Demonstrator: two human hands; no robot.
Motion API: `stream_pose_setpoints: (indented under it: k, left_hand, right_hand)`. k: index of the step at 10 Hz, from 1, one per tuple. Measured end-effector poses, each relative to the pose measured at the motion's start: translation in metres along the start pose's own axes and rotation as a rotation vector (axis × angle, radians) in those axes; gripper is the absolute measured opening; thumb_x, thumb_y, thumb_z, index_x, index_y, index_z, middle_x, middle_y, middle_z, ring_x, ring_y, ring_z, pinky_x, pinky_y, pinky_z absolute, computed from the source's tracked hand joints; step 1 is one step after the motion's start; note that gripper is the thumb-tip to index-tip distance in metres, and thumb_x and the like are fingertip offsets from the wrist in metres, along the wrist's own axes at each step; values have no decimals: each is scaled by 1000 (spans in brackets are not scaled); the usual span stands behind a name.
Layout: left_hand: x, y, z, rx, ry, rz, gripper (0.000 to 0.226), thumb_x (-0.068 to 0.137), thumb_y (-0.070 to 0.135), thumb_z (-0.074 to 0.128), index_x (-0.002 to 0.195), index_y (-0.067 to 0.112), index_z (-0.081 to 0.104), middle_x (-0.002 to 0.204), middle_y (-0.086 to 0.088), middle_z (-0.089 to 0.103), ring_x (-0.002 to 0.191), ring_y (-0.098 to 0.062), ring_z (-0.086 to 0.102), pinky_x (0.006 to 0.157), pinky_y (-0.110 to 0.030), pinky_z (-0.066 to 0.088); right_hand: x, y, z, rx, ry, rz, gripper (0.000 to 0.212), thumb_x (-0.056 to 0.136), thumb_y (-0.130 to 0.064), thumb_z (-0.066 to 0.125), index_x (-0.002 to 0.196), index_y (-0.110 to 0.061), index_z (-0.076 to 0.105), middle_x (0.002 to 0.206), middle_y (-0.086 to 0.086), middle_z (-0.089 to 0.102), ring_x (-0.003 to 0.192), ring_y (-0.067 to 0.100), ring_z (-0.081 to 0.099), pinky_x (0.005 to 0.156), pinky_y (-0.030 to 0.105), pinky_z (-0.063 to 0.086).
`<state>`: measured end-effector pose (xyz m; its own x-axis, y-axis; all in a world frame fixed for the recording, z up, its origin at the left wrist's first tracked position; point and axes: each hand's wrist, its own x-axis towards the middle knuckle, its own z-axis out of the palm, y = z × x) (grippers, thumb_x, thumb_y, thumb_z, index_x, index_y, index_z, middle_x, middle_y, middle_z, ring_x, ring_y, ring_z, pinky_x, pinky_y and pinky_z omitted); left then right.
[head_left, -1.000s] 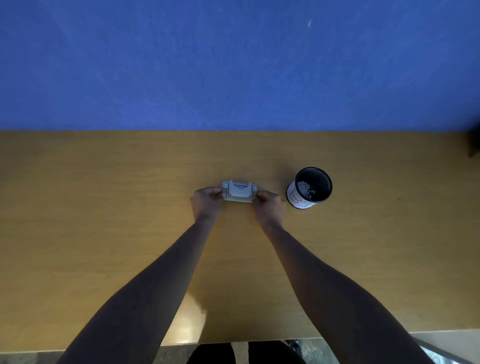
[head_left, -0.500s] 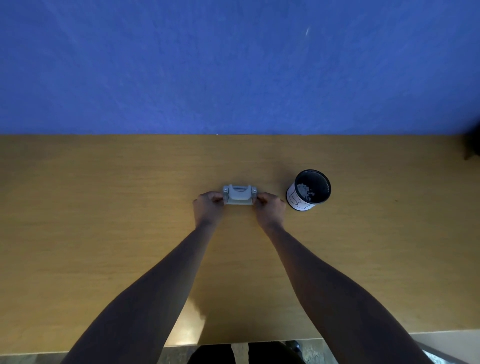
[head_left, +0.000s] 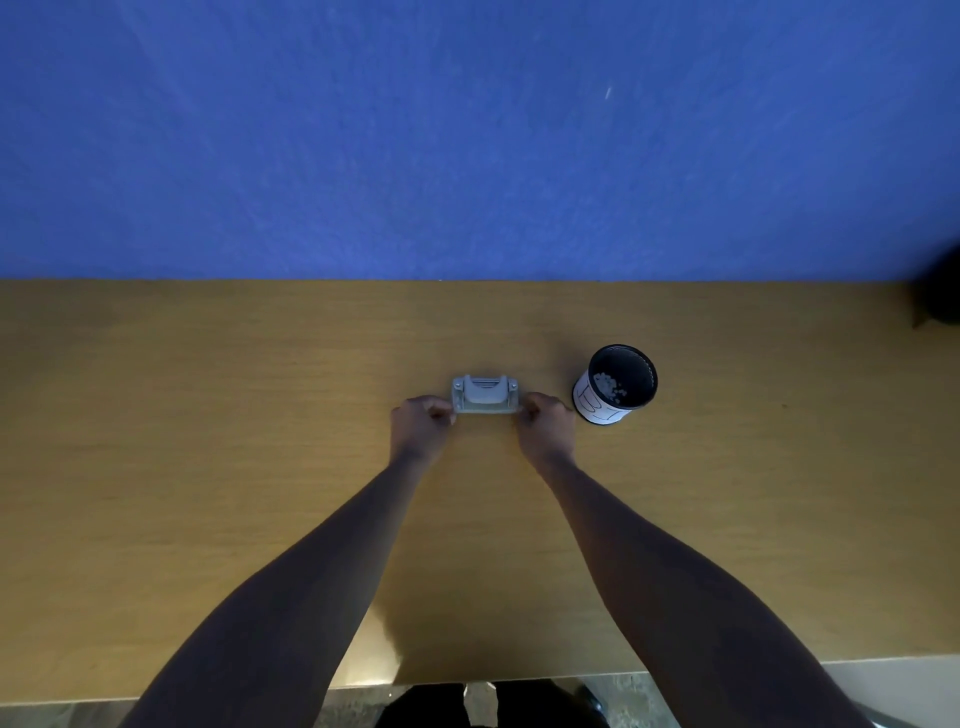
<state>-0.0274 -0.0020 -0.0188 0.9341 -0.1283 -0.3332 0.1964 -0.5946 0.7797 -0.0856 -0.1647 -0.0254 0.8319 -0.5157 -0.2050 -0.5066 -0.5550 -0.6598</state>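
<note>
A small grey hole punch (head_left: 484, 395) sits flat on the wooden table (head_left: 208, 441), near its middle. My left hand (head_left: 420, 426) pinches the punch's left end with curled fingers. At the punch's right end my right hand (head_left: 546, 426) does the same. Both forearms reach in from the bottom of the view. A black mesh cup (head_left: 616, 384) with a white label stands upright just right of my right hand, apart from it, with small white bits inside.
A blue wall (head_left: 467, 135) rises straight behind the table's far edge. A dark object (head_left: 943, 296) pokes in at the far right edge. The table's near edge runs along the bottom, with floor and my shoes below it.
The hole punch and both hands stay in the same place on the table. Only the view has shifted slightly.
</note>
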Motion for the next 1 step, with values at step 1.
stream_pose_setpoints:
  k: [1]
  left_hand:
    - [-4,-3,-1,59,15,79,12,87,11,64,94,10,74,98,-6,74,91,-19,68,79,-23,46]
  right_hand:
    - [-10,7,-6,-111,1,-62,18,90,-1,52,104,1,64,108,21,62,84,26,54,66,28,38]
